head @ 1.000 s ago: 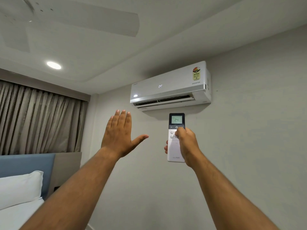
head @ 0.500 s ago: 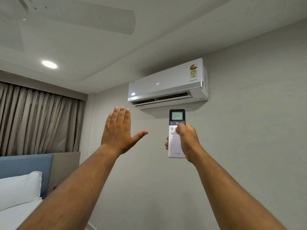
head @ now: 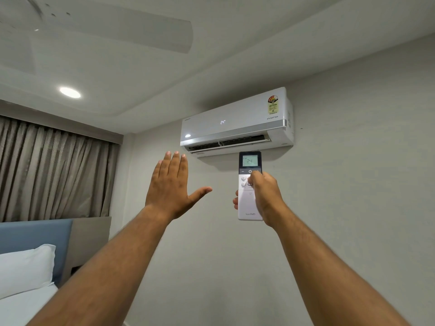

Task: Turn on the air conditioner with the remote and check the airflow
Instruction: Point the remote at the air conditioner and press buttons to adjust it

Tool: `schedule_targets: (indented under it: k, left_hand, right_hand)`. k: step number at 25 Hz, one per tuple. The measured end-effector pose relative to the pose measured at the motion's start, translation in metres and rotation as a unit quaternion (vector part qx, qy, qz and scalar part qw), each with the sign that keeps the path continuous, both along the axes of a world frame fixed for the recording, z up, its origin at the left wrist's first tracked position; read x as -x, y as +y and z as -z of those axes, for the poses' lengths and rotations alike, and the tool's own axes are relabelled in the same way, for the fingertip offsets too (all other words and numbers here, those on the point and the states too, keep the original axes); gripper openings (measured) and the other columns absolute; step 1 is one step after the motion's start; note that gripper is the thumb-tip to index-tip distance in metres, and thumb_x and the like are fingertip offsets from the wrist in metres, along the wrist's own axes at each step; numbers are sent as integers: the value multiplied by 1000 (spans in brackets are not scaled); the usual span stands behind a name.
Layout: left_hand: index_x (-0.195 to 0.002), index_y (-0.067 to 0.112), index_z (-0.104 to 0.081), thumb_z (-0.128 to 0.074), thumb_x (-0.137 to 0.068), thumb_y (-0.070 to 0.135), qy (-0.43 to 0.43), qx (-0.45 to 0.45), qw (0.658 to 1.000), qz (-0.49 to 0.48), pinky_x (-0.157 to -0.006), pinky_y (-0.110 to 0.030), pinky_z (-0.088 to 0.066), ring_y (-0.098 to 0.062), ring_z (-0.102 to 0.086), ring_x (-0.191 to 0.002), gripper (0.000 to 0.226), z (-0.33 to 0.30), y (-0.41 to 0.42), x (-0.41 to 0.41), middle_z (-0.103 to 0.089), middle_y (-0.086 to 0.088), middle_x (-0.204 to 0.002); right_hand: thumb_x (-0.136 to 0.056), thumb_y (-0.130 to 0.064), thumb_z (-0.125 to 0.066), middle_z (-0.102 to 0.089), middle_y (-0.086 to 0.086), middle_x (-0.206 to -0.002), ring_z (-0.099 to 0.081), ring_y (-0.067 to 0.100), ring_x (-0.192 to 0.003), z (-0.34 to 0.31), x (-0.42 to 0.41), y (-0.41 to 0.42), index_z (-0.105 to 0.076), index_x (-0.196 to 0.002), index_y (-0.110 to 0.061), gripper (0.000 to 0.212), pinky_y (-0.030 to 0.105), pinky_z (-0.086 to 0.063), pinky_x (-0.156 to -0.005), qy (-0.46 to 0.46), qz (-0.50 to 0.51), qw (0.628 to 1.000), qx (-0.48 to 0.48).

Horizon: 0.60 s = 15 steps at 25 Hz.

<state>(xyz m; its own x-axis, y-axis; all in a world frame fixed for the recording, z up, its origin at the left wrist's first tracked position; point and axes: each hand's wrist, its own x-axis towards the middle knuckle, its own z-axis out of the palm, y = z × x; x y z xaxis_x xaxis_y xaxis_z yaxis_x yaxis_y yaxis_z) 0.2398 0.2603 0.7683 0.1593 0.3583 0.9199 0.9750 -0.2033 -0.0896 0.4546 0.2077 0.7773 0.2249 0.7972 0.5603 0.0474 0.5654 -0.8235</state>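
A white wall-mounted air conditioner (head: 235,123) hangs high on the grey wall, its front showing 24 and its lower flap open. My right hand (head: 266,196) grips a white remote (head: 249,205) upright, just below the unit, with the thumb on the buttons under the lit screen that reads 24. My left hand (head: 173,184) is raised flat with the palm facing away, fingers together and thumb spread, below and left of the unit's vent. It holds nothing.
A bed with a white pillow (head: 23,269) and a blue headboard (head: 35,238) sits at lower left. Brown curtains (head: 54,172) cover the left wall. A ceiling fan blade (head: 141,31) and a lit round ceiling light (head: 70,92) are overhead.
Both hands have risen slightly closer to the unit in the view. The remote's top now reaches the unit's lower edge. The grip and the flat left palm are unchanged.
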Motion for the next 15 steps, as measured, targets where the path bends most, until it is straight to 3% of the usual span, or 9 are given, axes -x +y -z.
schedule_targets:
  k: [8, 15]
  left_hand:
    - [-148, 7, 7, -1, -72, 85, 3, -2, 1000, -11, -119, -42, 3, -29, 11, -147, 110, 1, 0, 7, 6, -15, -160]
    - [-149, 6, 5, -3, -72, 86, -2, -4, 1000, -9, -119, -42, 3, -29, 9, -147, 111, 2, 0, 10, 4, -16, -160]
  right_hand:
    - [-93, -21, -44, -64, 23, -84, -65, 37, -62, 4, 6, 4, -51, -110, -8, 23, 43, -59, -61, 1, -10, 1000, 6]
    - [-93, -21, -45, -64, 24, -85, -66, 37, -63, 3, 10, 4, -52, -107, -9, 20, 45, -60, -64, -1, -10, 1000, 6]
